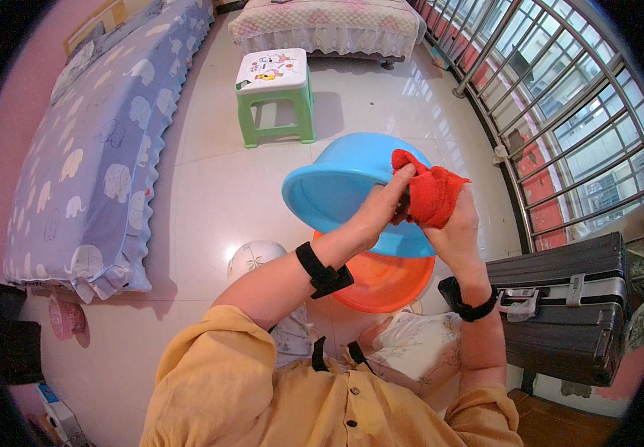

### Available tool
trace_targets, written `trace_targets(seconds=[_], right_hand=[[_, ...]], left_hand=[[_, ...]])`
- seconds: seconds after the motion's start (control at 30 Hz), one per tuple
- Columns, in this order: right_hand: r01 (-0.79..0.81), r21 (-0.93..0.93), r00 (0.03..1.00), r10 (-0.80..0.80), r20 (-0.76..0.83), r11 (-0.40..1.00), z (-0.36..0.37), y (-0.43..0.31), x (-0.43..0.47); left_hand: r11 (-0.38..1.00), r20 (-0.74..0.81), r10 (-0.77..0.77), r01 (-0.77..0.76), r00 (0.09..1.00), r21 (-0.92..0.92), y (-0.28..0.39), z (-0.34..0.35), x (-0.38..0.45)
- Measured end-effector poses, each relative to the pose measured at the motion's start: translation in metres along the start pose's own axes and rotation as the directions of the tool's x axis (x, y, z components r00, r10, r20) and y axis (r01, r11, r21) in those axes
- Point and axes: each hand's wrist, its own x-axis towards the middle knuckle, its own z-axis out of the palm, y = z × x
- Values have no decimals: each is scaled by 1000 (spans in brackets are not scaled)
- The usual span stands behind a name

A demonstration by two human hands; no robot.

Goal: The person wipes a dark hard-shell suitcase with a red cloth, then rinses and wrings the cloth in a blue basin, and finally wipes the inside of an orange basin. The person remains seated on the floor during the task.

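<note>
A light blue plastic basin [333,193] is held tilted on its side, its opening turned towards me. My left hand [383,204] grips the basin's rim, the thumb on the outside beside a red cloth [436,195]. The cloth is bunched over the right part of the rim, and my right hand [453,229] is closed on it; some fingers of both hands are hidden. Below the blue basin, an orange basin [391,282] stands on the floor between my legs, partly covered by the blue one.
A green stool with a white top [274,70] stands ahead. A bed with an elephant-print cover [98,139] lies left, another bed [324,25] at the back. Metal railings [562,117] run along the right, near a dark hard-shell case [562,318]. A pink basket [66,317] sits at lower left.
</note>
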Motion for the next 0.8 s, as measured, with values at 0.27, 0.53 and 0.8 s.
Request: trace_targets(seconds=[0.27,0.53,0.8], right_hand=[[-63,33,997,65,-43,997,-8,3,1],[17,-28,999,-16,32,999,2,1,-1],[-59,-2,998,59,-3,998,-1,8,-2]], left_hand=[[962,-134,-99,61,986,-266,16,-23,6],[990,-75,-42,32,996,-141,-9,0,2],[999,-29,5,-6,1000,-39,-3,-7,2]])
